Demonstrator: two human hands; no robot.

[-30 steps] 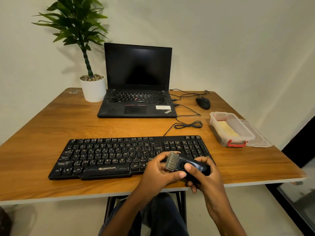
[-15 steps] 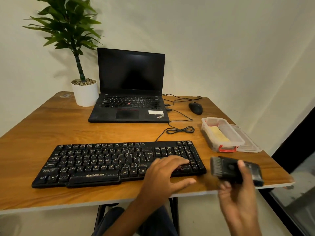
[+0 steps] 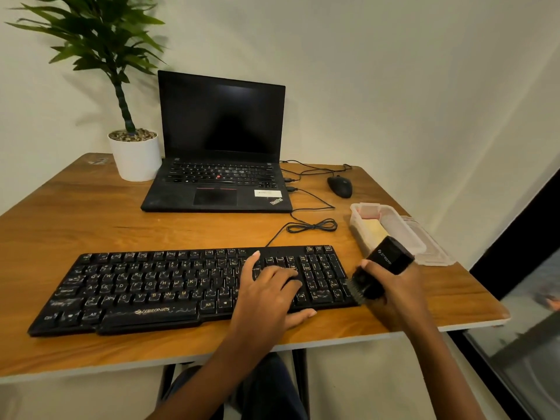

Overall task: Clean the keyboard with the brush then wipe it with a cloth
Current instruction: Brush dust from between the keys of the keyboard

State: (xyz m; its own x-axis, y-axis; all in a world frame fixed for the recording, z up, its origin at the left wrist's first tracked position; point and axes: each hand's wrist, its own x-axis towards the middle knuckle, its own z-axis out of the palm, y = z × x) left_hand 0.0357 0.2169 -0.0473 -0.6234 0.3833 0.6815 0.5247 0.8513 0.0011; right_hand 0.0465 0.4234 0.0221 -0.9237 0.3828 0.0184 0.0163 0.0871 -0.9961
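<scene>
A dusty black keyboard (image 3: 157, 286) lies across the front of the wooden table (image 3: 91, 222). My left hand (image 3: 268, 291) rests flat on its right-hand keys, fingers spread and straight. My right hand (image 3: 391, 294) grips a black brush (image 3: 380, 269) at the keyboard's right end. The brush tilts down to the left, and its bristles touch the keyboard's right edge. A yellow cloth (image 3: 374, 230) lies in a clear plastic box (image 3: 403, 228) just behind the brush.
An open black laptop (image 3: 218, 174) stands at the back, with a potted plant (image 3: 133, 153) to its left and a black mouse (image 3: 340, 186) to its right. A coiled cable (image 3: 312, 227) lies between laptop and keyboard. The box lid (image 3: 436, 253) lies beside the box.
My right hand carried the brush off to the right, then brought it down to the keyboard's right end. My left hand let go of the brush and settled on the keys.
</scene>
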